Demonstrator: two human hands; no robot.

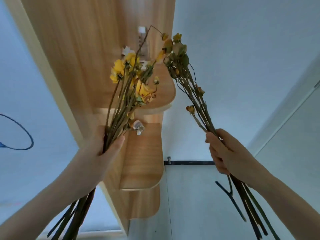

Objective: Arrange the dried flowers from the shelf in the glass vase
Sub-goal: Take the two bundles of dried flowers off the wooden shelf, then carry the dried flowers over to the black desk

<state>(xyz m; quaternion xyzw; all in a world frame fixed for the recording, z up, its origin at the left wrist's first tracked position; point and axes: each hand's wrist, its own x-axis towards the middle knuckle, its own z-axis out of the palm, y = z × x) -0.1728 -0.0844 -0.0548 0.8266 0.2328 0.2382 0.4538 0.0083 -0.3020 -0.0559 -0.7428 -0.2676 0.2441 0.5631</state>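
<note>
Overhead, the left hand grips a yellow bunch by its stems; the right hand grips a browner bunch, both before the wooden shelf.

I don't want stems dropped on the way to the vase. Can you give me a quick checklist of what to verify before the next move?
1. Left hand closed around the yellow bunch: ok.
2. Right hand closed around the faded bunch: ok.
3. Bunches apart, heads not tangled: ok, though the tips are close.
4. Both bunches lifted off the wooden shelf: ok.
5. Glass vase located: cannot tell, not in view.
6. Loose stems secure below right hand: cannot tell.
</note>
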